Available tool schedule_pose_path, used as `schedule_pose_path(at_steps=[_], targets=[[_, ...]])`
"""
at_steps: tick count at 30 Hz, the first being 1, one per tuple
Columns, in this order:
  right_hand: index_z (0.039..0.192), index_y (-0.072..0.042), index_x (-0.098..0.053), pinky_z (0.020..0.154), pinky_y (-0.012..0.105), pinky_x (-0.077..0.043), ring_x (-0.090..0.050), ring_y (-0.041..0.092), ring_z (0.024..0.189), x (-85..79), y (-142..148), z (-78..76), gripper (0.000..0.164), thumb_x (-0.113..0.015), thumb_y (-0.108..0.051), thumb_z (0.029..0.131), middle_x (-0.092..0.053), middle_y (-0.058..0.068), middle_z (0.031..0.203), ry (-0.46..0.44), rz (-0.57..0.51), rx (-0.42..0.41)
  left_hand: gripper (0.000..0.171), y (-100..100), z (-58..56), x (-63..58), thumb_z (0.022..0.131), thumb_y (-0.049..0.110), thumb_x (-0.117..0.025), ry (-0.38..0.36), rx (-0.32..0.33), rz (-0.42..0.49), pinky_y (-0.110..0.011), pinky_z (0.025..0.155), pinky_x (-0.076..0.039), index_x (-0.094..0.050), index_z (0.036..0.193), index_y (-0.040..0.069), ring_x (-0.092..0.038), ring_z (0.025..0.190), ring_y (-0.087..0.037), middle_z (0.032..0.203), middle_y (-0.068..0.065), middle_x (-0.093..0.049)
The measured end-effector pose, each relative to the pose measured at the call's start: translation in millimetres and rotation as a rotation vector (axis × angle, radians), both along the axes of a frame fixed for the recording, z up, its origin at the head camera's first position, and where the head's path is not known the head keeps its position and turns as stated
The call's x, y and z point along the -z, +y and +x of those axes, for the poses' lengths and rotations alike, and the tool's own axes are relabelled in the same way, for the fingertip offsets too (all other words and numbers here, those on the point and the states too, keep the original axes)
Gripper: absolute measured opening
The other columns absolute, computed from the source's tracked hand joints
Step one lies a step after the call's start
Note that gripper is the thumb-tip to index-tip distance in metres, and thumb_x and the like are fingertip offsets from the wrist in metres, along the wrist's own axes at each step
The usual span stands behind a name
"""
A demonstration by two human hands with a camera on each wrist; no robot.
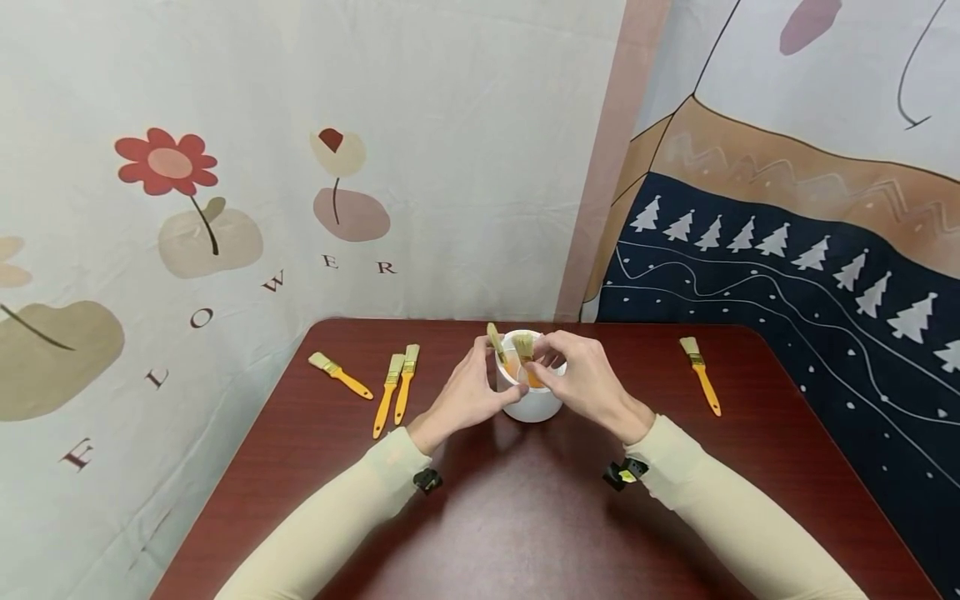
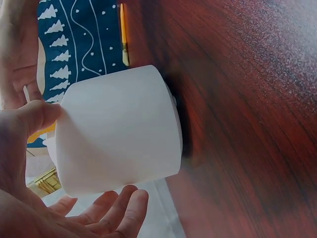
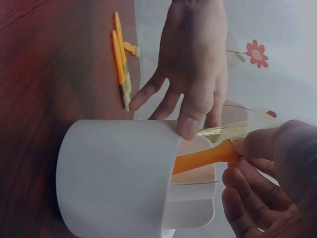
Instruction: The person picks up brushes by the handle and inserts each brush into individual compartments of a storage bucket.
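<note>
A white round pot [image 1: 532, 408] with inner dividers [image 3: 190, 210] stands toward the back of the table. My left hand [image 1: 476, 387] holds its left side, thumb at the rim and fingers around the far wall. Between thumb and fingers, my right hand [image 1: 592, 379] pinches a paintbrush [image 3: 205, 159] near its metal band. Its orange handle points down into the pot, bristles up. A second paintbrush [image 1: 495, 340] leans inside the pot at the left, bristles up; its lower handle is hidden by the wall.
On the left of the dark red table [image 1: 517, 517] lie three more paintbrushes: one slanted [image 1: 341, 375], two side by side, a nearer brush [image 1: 386, 398] and a farther brush [image 1: 407, 385]. Another paintbrush [image 1: 702, 377] lies on the right. A printed cloth [image 1: 480, 167] hangs behind the table.
</note>
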State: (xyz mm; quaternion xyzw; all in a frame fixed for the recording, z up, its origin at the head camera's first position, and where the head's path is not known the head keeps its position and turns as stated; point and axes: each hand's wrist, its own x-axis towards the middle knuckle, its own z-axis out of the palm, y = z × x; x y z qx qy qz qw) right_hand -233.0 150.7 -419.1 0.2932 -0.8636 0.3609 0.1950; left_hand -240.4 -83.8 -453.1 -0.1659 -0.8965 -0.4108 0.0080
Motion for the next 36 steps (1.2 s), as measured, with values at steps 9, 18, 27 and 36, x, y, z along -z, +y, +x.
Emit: schedule_pose_path(at_steps=[9, 18, 27, 36], targets=[[0.107, -0.008, -0.085, 0.077, 0.045, -0.069, -0.075, 0.017, 0.083, 7.3, -0.4, 2.3, 0.016, -0.094, -0.003, 0.095, -0.082, 0.005, 0.098, 0.008, 0.045, -0.008, 0.093, -0.8, 0.1, 0.5, 0.097, 0.040, -0.091, 0.015, 0.019, 0.014, -0.062, 0.121, -0.056, -0.042, 0.170, 0.009, -0.064, 0.150, -0.039, 0.164, -0.022, -0.061], [0.106, -0.011, -0.086, 0.075, 0.040, -0.068, -0.076, 0.015, 0.082, 12.9, -0.2, -0.3, 0.017, -0.096, -0.004, 0.093, -0.083, 0.003, 0.097, 0.023, 0.068, -0.021, 0.094, -0.7, -0.8, -0.5, 0.096, 0.041, -0.091, 0.025, 0.030, 0.033, -0.065, 0.123, -0.054, -0.043, 0.169, 0.006, -0.064, 0.152, -0.044, 0.162, -0.023, -0.062], [0.108, -0.010, -0.086, 0.077, 0.048, -0.070, -0.077, 0.015, 0.084, 13.0, 1.7, 1.6, 0.017, -0.094, -0.004, 0.095, -0.084, 0.003, 0.100, -0.016, 0.091, -0.038, 0.096, -0.4, -3.4, 0.8, 0.096, 0.042, -0.092, 0.027, 0.033, 0.026, -0.064, 0.123, -0.055, -0.042, 0.169, 0.005, -0.064, 0.152, -0.045, 0.162, -0.024, -0.062], [0.113, -0.007, -0.086, 0.077, 0.046, -0.072, -0.080, 0.017, 0.084, 14.1, 5.0, 5.3, 0.021, -0.094, -0.002, 0.094, -0.086, 0.007, 0.106, 0.016, 0.084, -0.061, 0.095, -0.5, -1.8, -1.3, 0.096, 0.045, -0.094, 0.038, 0.025, 0.012, -0.060, 0.119, -0.058, -0.043, 0.167, 0.008, -0.067, 0.145, -0.039, 0.161, -0.023, -0.063]])
